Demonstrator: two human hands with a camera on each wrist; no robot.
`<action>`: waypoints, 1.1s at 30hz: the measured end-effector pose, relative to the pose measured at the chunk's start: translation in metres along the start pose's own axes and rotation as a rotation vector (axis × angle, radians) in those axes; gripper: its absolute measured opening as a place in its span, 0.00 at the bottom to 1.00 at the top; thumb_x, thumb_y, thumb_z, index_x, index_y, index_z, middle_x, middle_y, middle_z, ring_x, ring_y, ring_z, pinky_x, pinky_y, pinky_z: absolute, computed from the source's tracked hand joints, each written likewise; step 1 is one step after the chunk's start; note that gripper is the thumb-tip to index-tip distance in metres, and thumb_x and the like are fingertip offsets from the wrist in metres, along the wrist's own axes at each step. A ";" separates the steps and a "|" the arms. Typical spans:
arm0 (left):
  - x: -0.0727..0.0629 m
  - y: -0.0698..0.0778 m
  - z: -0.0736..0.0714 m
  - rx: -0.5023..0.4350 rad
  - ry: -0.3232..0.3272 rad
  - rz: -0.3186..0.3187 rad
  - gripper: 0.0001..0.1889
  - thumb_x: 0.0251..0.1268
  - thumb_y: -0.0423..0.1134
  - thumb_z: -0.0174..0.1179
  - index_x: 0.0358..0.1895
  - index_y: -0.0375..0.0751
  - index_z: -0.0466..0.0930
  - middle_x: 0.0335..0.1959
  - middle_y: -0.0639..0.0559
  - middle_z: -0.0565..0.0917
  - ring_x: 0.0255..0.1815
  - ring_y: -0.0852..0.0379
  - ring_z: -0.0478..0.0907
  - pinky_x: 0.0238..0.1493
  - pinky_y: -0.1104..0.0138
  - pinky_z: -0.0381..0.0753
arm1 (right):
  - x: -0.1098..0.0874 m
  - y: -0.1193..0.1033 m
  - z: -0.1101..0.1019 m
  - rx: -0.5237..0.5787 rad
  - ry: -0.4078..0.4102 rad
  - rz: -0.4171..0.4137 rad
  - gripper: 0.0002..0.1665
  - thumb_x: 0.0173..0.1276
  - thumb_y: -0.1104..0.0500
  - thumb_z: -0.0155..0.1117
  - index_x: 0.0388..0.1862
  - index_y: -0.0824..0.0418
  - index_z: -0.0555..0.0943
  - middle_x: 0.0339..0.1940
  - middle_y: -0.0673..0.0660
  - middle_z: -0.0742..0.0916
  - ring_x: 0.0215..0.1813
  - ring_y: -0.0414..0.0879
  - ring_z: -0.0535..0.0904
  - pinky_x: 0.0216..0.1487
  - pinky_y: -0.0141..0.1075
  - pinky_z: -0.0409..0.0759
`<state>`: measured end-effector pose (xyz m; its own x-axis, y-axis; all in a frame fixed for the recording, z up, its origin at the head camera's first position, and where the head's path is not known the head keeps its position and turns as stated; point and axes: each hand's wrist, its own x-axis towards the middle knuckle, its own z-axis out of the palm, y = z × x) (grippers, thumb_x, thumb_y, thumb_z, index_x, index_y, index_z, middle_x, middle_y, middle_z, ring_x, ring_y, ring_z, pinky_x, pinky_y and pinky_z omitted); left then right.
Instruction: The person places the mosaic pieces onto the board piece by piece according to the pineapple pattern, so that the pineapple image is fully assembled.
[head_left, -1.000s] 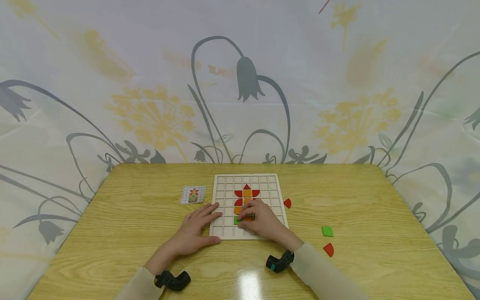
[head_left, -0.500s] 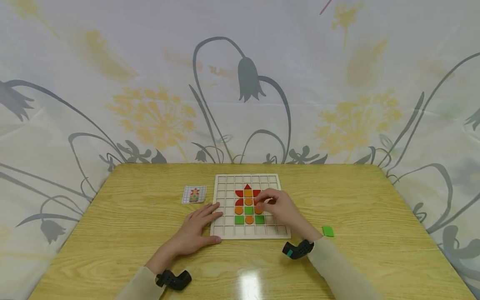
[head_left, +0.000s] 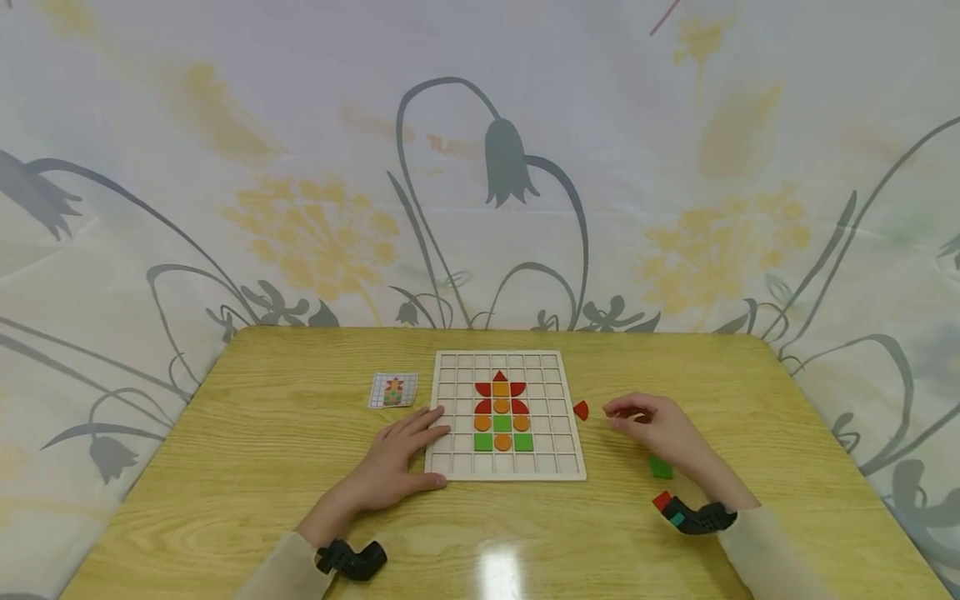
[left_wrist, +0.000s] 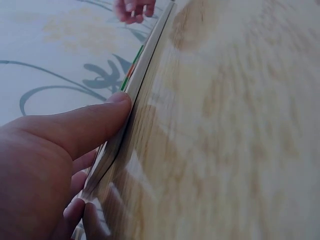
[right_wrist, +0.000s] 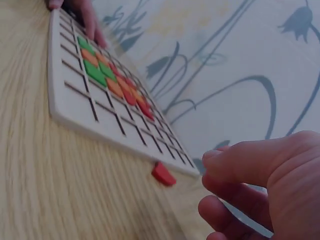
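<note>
A pale grid board (head_left: 558,467) lies on the table, bearing red, orange and green flat pieces in its middle columns. My left hand (head_left: 390,458) rests on the board's left edge with fingers spread; in the left wrist view its thumb (left_wrist: 95,122) touches the board's edge. To the right of the board, my right hand (head_left: 660,429) hovers with fingers bent and nothing visible between them. A red wedge-shaped piece (head_left: 581,410) lies just off the board's right edge, left of those fingertips; the right wrist view also has this red piece (right_wrist: 163,174).
A small card with a printed coloured pattern (head_left: 393,390) lies left of the board. Under the right forearm are a green square piece (head_left: 661,469) and another red piece (head_left: 662,500), both partly hidden. A patterned curtain (head_left: 315,167) stands behind the table.
My right hand has moved from over the board's pieces to the right, off the board, uncovering the red piece in the right-hand column. The left hand has stayed on the board's edge.
</note>
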<state>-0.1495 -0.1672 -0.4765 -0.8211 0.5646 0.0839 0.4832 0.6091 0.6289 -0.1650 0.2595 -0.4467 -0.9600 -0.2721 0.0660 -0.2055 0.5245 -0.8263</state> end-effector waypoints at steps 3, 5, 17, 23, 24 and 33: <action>0.001 0.000 0.001 -0.001 -0.008 0.006 0.36 0.64 0.55 0.66 0.73 0.45 0.70 0.79 0.49 0.57 0.80 0.43 0.48 0.68 0.37 0.48 | -0.013 0.014 -0.013 -0.031 -0.016 0.029 0.13 0.71 0.60 0.66 0.51 0.65 0.85 0.48 0.60 0.87 0.43 0.43 0.82 0.40 0.34 0.81; 0.001 0.000 0.001 0.000 -0.011 0.009 0.36 0.64 0.55 0.66 0.73 0.45 0.70 0.79 0.49 0.57 0.79 0.43 0.48 0.68 0.36 0.48 | -0.021 0.023 -0.020 -0.028 -0.027 0.056 0.14 0.71 0.59 0.66 0.51 0.65 0.85 0.48 0.59 0.87 0.44 0.40 0.81 0.42 0.33 0.80; 0.003 -0.001 0.002 0.014 -0.013 0.018 0.36 0.64 0.55 0.66 0.73 0.44 0.70 0.79 0.49 0.57 0.80 0.43 0.48 0.68 0.36 0.47 | -0.035 0.052 -0.044 0.124 -0.223 -0.048 0.19 0.68 0.64 0.68 0.57 0.67 0.82 0.57 0.58 0.84 0.52 0.33 0.77 0.49 0.29 0.75; 0.004 -0.002 0.002 0.019 -0.017 0.013 0.37 0.64 0.56 0.66 0.73 0.45 0.69 0.79 0.50 0.57 0.80 0.43 0.47 0.69 0.36 0.47 | -0.035 0.054 -0.045 0.168 -0.332 -0.137 0.21 0.67 0.67 0.67 0.59 0.66 0.81 0.59 0.56 0.83 0.59 0.32 0.74 0.56 0.26 0.72; 0.004 -0.002 0.002 0.020 -0.016 0.012 0.37 0.64 0.56 0.66 0.73 0.46 0.69 0.79 0.50 0.57 0.80 0.43 0.47 0.69 0.36 0.47 | -0.035 0.053 -0.046 0.157 -0.334 -0.141 0.21 0.67 0.67 0.67 0.59 0.65 0.82 0.59 0.55 0.83 0.58 0.32 0.73 0.56 0.27 0.72; 0.001 -0.003 0.001 0.011 0.003 0.007 0.36 0.63 0.55 0.67 0.73 0.45 0.70 0.79 0.49 0.58 0.79 0.42 0.48 0.68 0.37 0.48 | -0.033 0.053 -0.044 0.088 -0.321 -0.120 0.19 0.65 0.64 0.69 0.56 0.59 0.85 0.55 0.55 0.81 0.56 0.36 0.71 0.54 0.31 0.71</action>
<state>-0.1514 -0.1672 -0.4791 -0.8187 0.5669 0.0908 0.4919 0.6112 0.6201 -0.1525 0.3316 -0.4680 -0.8186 -0.5743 -0.0021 -0.2826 0.4060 -0.8691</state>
